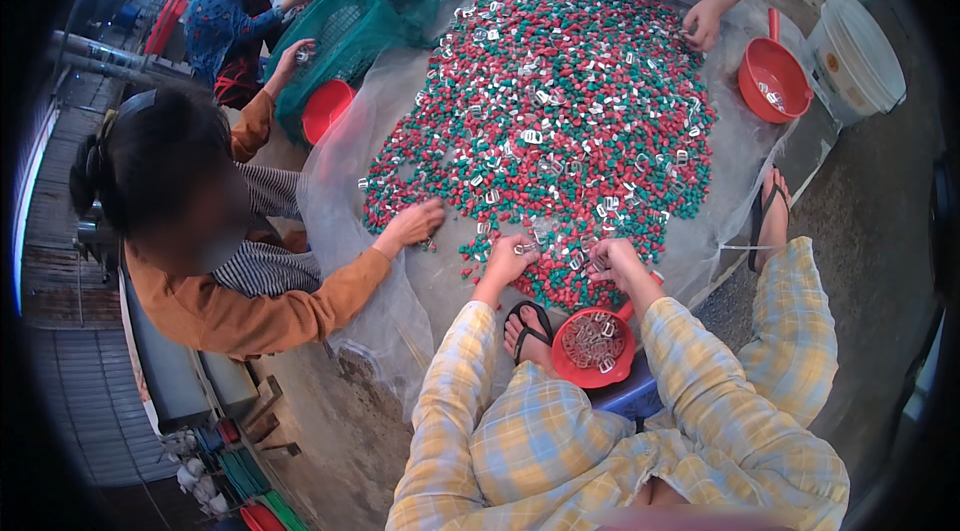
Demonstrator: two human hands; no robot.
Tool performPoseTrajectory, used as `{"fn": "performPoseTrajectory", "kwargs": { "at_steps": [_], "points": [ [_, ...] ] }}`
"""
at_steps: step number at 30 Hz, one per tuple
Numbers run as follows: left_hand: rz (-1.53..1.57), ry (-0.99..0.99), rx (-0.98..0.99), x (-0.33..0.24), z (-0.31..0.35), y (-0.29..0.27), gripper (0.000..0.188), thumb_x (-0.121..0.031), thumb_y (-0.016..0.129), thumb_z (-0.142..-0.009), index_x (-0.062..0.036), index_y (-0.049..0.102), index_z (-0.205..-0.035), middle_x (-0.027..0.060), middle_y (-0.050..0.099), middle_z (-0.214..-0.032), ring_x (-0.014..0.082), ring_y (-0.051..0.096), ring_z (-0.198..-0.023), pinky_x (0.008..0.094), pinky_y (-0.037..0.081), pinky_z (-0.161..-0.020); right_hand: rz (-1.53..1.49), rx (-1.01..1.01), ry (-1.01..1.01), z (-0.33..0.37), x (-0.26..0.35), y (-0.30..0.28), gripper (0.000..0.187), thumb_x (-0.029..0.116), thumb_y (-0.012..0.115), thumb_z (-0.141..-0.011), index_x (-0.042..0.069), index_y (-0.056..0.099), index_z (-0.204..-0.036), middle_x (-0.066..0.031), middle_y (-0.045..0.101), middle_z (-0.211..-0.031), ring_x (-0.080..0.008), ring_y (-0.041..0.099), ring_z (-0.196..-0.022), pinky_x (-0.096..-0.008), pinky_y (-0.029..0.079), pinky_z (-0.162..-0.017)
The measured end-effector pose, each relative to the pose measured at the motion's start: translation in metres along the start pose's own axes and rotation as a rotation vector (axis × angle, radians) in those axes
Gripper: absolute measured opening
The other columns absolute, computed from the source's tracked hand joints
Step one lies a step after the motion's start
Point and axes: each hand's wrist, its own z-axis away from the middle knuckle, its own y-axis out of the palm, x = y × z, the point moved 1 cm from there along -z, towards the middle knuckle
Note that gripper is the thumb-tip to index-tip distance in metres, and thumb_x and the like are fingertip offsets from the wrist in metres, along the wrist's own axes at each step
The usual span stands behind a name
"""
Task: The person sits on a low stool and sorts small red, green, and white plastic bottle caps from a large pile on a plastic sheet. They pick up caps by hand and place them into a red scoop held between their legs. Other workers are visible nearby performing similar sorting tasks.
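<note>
A wide pile of small red and green pieces [560,121], with white and clear slotted buckles [532,137] scattered through it, lies on a pale mesh sheet. At its near edge my left hand [506,263] is closed, fingertips pinching a small clear buckle. My right hand [618,265] is also closed, fingers down at the pieces a short way to the right; what it grips, if anything, is hidden. Just below my right hand sits a red scoop [563,363] with many clear buckles [594,341] in it, its handle passing under my right forearm.
A co-worker in an orange top [270,326] reaches into the pile from the left; another person's hands [704,25] work at the far right. A second red scoop [768,66] and a white bucket [850,56] stand right. Green netting [345,21] lies at the far left.
</note>
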Motion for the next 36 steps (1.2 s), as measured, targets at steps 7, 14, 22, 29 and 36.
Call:
{"fn": "performPoseTrajectory", "kwargs": {
  "at_steps": [7, 14, 22, 29, 36],
  "points": [
    [0.478, -0.222, 0.120, 0.000, 0.002, -0.006, 0.017, -0.008, 0.058, -0.082, -0.0038, 0.054, -0.098, 0.0049, 0.061, -0.069, 0.0127, 0.058, -0.050, 0.0223, 0.042, -0.041, 1.142, -0.292, -0.598, -0.004, -0.002, 0.012, 0.048, 0.031, 0.069, -0.074, 0.015, 0.054, -0.116, -0.0158, 0.059, -0.103, -0.0316, 0.061, -0.090, -0.0422, 0.049, -0.079],
    [0.303, -0.247, 0.141, -0.022, -0.020, 0.000, 0.029, -0.012, 0.055, -0.084, 0.0000, 0.051, -0.110, 0.0124, 0.065, -0.069, 0.0197, 0.065, -0.057, 0.0296, 0.049, -0.048, 1.259, -0.345, -0.572, 0.007, -0.003, 0.015, 0.025, 0.020, 0.072, -0.073, 0.010, 0.061, -0.093, -0.0107, 0.059, -0.088, -0.0324, 0.061, -0.086, -0.0428, 0.049, -0.073],
    [-0.163, -0.039, -0.175, -0.028, -0.027, 0.018, 0.033, -0.028, 0.070, -0.075, -0.0045, 0.061, -0.097, 0.0153, 0.065, -0.083, 0.0273, 0.065, -0.079, 0.0386, 0.049, -0.069, 0.119, -0.043, -0.203, -0.001, 0.021, -0.006, 0.017, 0.003, 0.057, -0.072, 0.013, 0.047, -0.064, 0.0075, 0.040, -0.055, -0.0035, 0.027, -0.039, -0.0215, 0.020, -0.035],
    [0.423, -0.164, 0.104, -0.017, -0.022, 0.009, 0.020, -0.017, 0.072, -0.076, -0.0047, 0.062, -0.089, 0.0016, 0.061, -0.072, 0.0097, 0.054, -0.056, 0.0256, 0.041, -0.050, 0.182, 0.103, -0.171, 0.010, 0.047, -0.021, 0.015, 0.003, 0.054, -0.070, 0.012, 0.047, -0.062, 0.0054, 0.037, -0.051, -0.0057, 0.028, -0.037, -0.0225, 0.020, -0.034],
    [0.560, 0.049, 0.585, -0.045, 0.039, -0.010, 0.022, -0.008, 0.066, -0.081, -0.0044, 0.062, -0.102, 0.0034, 0.064, -0.077, 0.0069, 0.056, -0.058, 0.0195, 0.042, -0.047, 0.361, -0.224, -0.386, -0.023, 0.028, -0.042, 0.006, 0.004, 0.052, -0.074, 0.005, 0.056, -0.078, -0.0087, 0.060, -0.067, -0.0134, 0.049, -0.045, -0.0276, 0.036, -0.038]
  ]
}}
